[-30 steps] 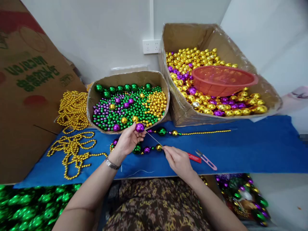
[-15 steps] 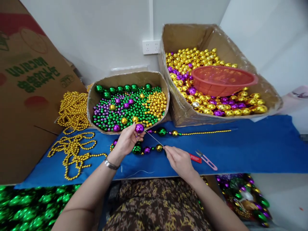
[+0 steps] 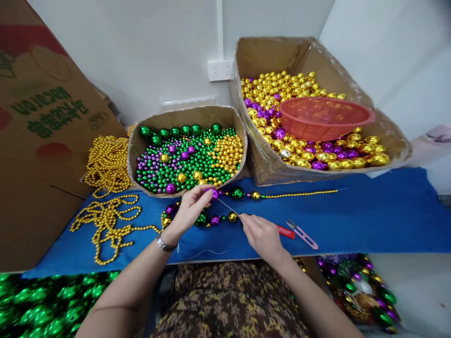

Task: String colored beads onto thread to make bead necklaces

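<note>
Between the fingertips of my left hand (image 3: 192,206) is a shiny purple bead (image 3: 213,193). My right hand (image 3: 260,233) pinches a thin needle (image 3: 228,206), whose far end points up-left to the bead; whether the tip is inside the hole I cannot tell. A bead strand (image 3: 237,193) of green, purple and gold balls lies just beyond my hands, ending in a run of small gold beads (image 3: 301,193). More large strung beads (image 3: 215,219) curve below, partly hidden by my left hand.
A low carton (image 3: 131,164) of green, purple and gold beads stands ahead. Right of it, a larger carton (image 3: 268,174) holds gold and purple balls and a red basket (image 3: 326,119). Pink snips (image 3: 305,234) and a red-handled tool (image 3: 286,232) lie right. Gold bead chains (image 3: 109,225) lie left.
My left hand has brought the purple bead slightly right and down, closer to the right hand along the needle. My right hand has barely moved.
</note>
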Demonstrator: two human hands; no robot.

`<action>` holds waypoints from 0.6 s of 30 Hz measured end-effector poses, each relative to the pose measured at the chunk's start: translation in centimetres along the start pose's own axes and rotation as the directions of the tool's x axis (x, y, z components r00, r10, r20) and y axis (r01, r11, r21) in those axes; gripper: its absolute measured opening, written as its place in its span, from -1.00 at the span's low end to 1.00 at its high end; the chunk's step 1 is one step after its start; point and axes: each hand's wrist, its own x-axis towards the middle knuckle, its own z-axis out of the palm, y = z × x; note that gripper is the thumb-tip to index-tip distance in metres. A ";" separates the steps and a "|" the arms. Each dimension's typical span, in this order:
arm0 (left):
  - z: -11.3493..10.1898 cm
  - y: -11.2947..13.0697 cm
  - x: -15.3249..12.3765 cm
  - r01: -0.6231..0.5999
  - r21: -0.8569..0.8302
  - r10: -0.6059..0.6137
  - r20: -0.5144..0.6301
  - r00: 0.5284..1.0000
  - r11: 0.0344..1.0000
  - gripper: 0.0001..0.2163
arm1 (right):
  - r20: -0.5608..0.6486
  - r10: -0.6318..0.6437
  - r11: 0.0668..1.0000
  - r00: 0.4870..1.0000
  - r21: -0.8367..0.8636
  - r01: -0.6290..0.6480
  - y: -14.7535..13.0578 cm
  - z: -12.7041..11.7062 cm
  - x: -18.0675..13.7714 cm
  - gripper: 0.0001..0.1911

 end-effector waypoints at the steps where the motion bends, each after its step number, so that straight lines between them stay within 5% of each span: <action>1: 0.1 -0.1 -0.1 -0.021 0.042 0.020 0.014 1.000 0.999 -0.70 | 0.002 0.010 1.000 1.000 0.025 -0.010 0.0 0.1 0.0 -0.75; 5: 0.4 -0.6 -0.1 0.009 -0.027 -0.008 0.063 0.998 1.000 -0.71 | 0.019 0.046 0.985 0.999 0.165 -0.049 0.0 0.2 -0.1 -0.73; 11: 0.3 -0.7 0.5 0.107 -0.126 -0.096 0.092 0.991 0.986 -0.67 | 0.015 0.040 0.987 0.999 0.153 -0.042 0.3 0.3 -0.2 -0.72; 15: 0.7 -0.5 0.0 0.004 0.087 -0.011 0.070 0.997 0.996 -0.71 | 0.012 0.043 0.992 0.999 0.119 -0.044 0.1 0.5 0.0 -0.72; 18: 0.9 -0.2 -0.2 -0.034 0.185 0.003 0.166 0.986 0.982 -0.69 | 0.026 0.056 0.986 0.998 0.155 -0.060 0.1 0.3 0.1 -0.73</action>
